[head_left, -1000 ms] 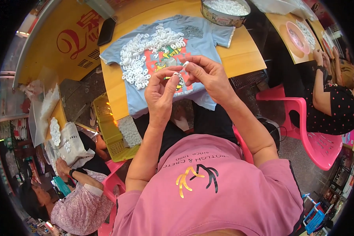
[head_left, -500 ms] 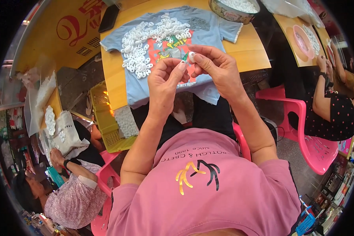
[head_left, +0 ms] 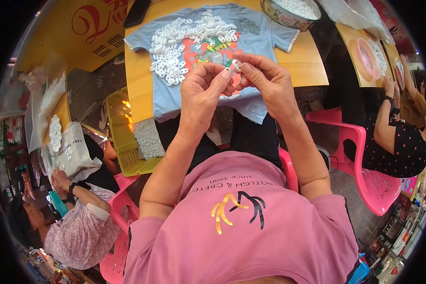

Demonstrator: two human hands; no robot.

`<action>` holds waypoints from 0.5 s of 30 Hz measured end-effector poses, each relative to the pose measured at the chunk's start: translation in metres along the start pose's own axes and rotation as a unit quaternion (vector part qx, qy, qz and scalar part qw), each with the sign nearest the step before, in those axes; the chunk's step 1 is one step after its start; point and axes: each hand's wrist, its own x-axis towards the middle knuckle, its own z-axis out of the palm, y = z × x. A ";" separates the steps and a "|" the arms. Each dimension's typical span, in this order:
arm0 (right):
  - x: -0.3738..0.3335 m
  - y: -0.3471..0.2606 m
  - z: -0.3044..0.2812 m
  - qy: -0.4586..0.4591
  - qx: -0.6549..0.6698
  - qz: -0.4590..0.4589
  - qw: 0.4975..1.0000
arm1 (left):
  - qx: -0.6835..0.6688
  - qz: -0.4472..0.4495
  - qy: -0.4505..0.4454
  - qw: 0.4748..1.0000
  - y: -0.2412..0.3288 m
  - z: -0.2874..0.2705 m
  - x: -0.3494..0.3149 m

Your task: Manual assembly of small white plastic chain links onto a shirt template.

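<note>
Above the near part of a pale blue T-shirt (head_left: 168, 102) spread on the table, both my hands are raised close together. Between thumb and index finger my right hand (head_left: 271, 84) pinches a small white oval plastic piece with holes (head_left: 237, 65). My left hand (head_left: 204, 90) is closed in a pinch just beside it; whatever is between those fingertips is too small to make out. A heap of similar white two-holed plastic pieces (head_left: 168, 57) lies on the shirt, beyond and to the left of my hands.
A round tin (head_left: 291, 21) of white pieces stands at the far right of the wooden table (head_left: 300, 61). A dark phone (head_left: 137, 13) lies far left. Below the table's left edge is a yellow crate (head_left: 116, 109). People sit on pink chairs (head_left: 374, 189) at both sides.
The view has shifted slightly. My hands stay pinched close together, and the white piece in my right fingers has turned a little, showing its holes more plainly.
</note>
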 end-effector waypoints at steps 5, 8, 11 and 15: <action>-0.002 -0.001 0.004 0.013 -0.110 -0.052 0.992 | 0.025 0.003 -0.003 1.000 0.002 0.000 0.000; -0.003 -0.001 0.007 0.006 -0.117 -0.056 0.992 | 0.018 0.007 0.000 1.000 0.002 0.001 0.000; -0.003 -0.001 0.009 0.012 -0.109 -0.050 0.993 | 0.010 0.013 0.008 1.000 0.000 0.001 0.000; -0.002 -0.001 0.008 0.004 -0.140 -0.074 0.987 | 0.006 0.007 0.007 1.000 0.002 -0.001 -0.001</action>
